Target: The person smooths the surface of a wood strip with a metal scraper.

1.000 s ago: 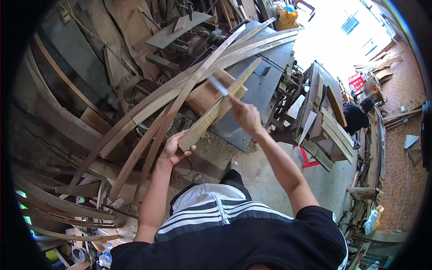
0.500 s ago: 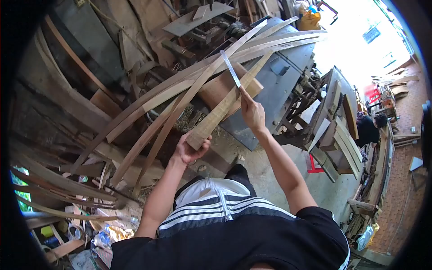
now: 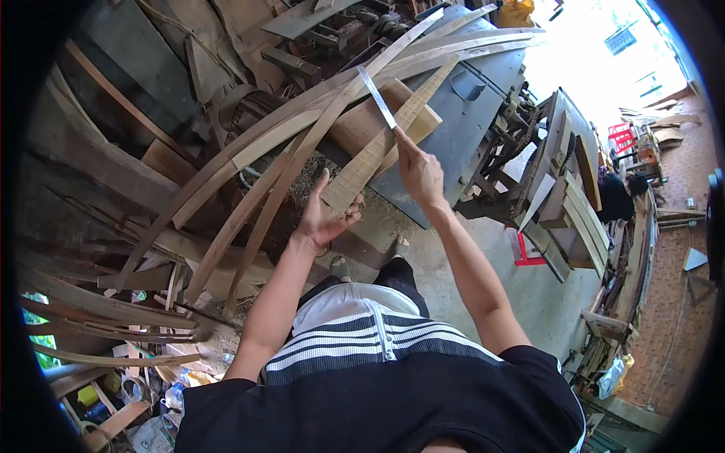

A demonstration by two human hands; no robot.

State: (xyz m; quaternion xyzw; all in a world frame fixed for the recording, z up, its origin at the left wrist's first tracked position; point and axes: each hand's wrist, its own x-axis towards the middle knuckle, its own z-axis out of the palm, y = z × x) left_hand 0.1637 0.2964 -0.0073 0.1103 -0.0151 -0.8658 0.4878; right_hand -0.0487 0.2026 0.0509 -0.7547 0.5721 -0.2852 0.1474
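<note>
My left hand cups the wide near end of a tapered wooden board, fingers curled under it and thumb raised along its left edge. The board slants away, narrowing over a thick wooden block. My right hand is closed round a slim tool with a long, flat silvery blade, index finger stretched along it. The blade lies across or just above the board; contact cannot be made out. Its handle is mostly hidden in my fist.
Long curved wooden strips cross on the left and over a grey metal machine table. Another machine stand with boards is at right, near a red plastic stool. A person in dark clothing is farther right.
My left thumb has lifted from the board's end, and the hand looks looser. The blade has shifted slightly left and up in view, while the whole scene has moved a little with my head.
</note>
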